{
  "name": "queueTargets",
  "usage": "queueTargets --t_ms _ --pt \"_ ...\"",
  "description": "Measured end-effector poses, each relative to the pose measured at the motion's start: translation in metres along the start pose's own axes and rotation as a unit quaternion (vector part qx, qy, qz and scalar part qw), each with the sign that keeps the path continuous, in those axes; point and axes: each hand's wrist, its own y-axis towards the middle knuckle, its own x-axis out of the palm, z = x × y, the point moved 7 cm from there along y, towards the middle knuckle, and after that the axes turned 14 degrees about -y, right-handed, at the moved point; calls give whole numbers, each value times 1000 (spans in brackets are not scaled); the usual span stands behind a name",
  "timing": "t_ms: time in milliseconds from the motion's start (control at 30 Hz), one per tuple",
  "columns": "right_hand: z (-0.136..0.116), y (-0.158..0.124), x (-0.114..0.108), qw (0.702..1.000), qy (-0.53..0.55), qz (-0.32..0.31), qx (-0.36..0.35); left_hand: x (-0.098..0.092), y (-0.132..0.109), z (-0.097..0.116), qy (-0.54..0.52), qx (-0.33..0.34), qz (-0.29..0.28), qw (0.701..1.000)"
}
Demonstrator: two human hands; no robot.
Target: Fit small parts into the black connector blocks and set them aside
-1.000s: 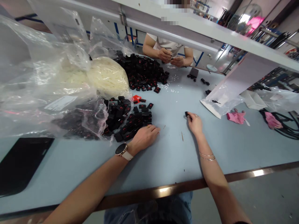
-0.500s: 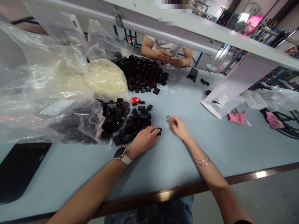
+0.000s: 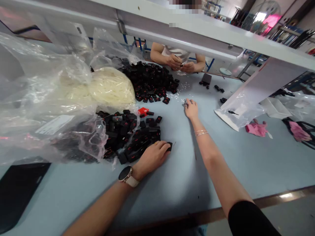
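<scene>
My left hand rests on the blue table at the edge of the near pile of small black parts, fingers curled over one small black part. My right hand is stretched far forward, its fingertips pinched among tiny white bits scattered on the table; what it pinches is too small to name. A watch sits on my left wrist, thin bangles on my right.
Clear plastic bags, one full of white parts, lie at the left. A second black pile lies farther back. A person across the table handles a part. Pink gloves, a white tray, and a dark sheet lie around.
My right hand let go of a black part, swept toward the left hand, then reached forward to the white bits. My left hand closed over a black part at the pile's edge.
</scene>
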Motion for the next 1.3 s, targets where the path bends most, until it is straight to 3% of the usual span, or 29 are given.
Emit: queueTargets --t_ms 167,267,533,767,1033,1300 --pt "-16 24 12 995 -23 -48 -88 0 0 1 0 1 0 1000" --pt "-22 30 12 991 -15 -43 -129 -2 1 2 0 5 3 1000" --pt "-22 36 12 997 -3 -20 -73 -3 0 1 -5 12 16 1000" --pt "-21 33 6 996 -65 -56 -28 -3 1 0 -3 11 10 1000" --pt "-14 3 0 993 -84 -81 -27 0 1 -4 -7 7 8 1000" --pt "-18 -58 -13 990 -78 -92 -69 2 2 -4 10 10 0 1000"
